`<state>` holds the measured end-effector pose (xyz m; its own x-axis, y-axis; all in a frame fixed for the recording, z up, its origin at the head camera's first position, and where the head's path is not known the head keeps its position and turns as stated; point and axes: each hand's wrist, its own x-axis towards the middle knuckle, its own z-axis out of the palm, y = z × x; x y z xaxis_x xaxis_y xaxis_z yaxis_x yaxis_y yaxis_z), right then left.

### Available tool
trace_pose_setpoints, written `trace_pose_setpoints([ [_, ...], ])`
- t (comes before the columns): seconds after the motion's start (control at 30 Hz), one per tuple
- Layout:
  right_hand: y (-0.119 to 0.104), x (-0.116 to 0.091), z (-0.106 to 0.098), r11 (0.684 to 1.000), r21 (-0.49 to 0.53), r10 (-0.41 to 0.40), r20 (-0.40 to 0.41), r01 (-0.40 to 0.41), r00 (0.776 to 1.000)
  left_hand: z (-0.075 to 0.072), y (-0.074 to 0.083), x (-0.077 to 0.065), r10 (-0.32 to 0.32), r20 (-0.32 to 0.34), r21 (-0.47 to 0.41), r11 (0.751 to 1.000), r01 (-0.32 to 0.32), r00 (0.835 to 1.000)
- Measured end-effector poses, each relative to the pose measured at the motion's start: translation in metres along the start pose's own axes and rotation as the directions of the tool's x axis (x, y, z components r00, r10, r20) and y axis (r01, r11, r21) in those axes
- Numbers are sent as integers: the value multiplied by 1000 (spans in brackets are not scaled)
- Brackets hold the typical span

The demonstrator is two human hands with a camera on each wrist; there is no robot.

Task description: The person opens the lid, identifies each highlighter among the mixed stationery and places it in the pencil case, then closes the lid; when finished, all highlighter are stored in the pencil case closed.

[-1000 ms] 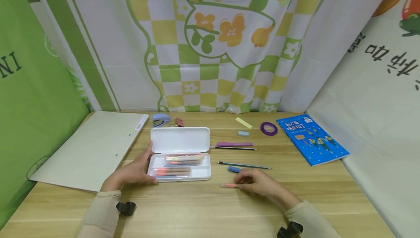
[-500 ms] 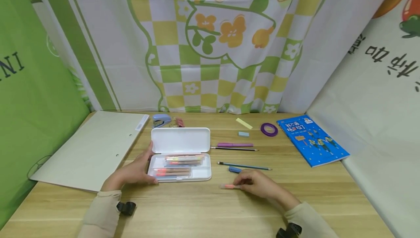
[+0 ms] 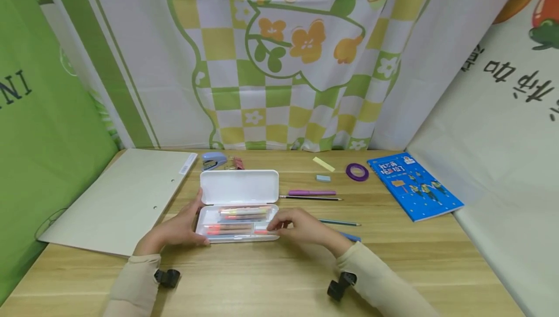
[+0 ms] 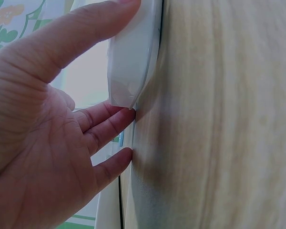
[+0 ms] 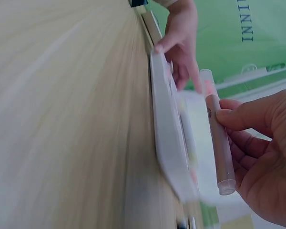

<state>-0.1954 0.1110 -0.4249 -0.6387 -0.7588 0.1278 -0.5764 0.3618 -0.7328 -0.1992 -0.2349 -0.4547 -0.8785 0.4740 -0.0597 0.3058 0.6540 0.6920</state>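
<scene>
The white pencil case (image 3: 239,187) lies with its lid raised, several clear-capped markers (image 3: 229,229) in its tray. At its left end my left hand (image 3: 181,222) holds it, thumb at the front corner and fingers along the side toward the hinge. My right hand (image 3: 301,229) pinches a beige marker (image 5: 220,138) with a clear cap and coral tip between thumb and fingers. In the head view this marker is over the tray's right part; the right wrist view shows it apart from the case. The hand partly covers the case's right end.
Right of the case lie a purple pen (image 3: 312,192), a black pencil (image 3: 312,198), a blue pencil (image 3: 340,222) and a blue pen (image 3: 351,236). Behind are an eraser (image 3: 323,178), purple tape roll (image 3: 357,172) and stapler (image 3: 213,160). A blue book (image 3: 415,186) and a board (image 3: 118,200) flank them.
My right hand has carried the marker leftward from the table to the case's right part. The blue pen now shows behind the right wrist. My left hand stays at the case.
</scene>
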Motion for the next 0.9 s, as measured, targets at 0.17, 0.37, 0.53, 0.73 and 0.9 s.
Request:
trace_pose_setpoints([
  [0.17, -8, 38, 19, 998, 54, -24, 5, 24, 1000, 0, -1, 0, -11, 2, -1, 1000, 11, 1000],
  [0.37, -15, 73, 38, 997, 76, -16, -22, 18, 1000, 1, -5, 0, -4, 7, -18, 1000, 5, 1000],
  [0.53, -16, 89, 52, 999, 34, 2, -14, -2, 1000, 1, -5, 0, 11, -3, -11, 1000, -11, 1000],
  [0.73, -15, 98, 64, 994, -104, 24, 15, -22, 1000, 0, -3, -1, 26, -9, -17, 1000, -26, 1000],
  [0.9, -16, 99, 69, 987, -164, 7, 9, -5, 1000, 0, -2, -2, 17, -2, -18, 1000, -17, 1000],
])
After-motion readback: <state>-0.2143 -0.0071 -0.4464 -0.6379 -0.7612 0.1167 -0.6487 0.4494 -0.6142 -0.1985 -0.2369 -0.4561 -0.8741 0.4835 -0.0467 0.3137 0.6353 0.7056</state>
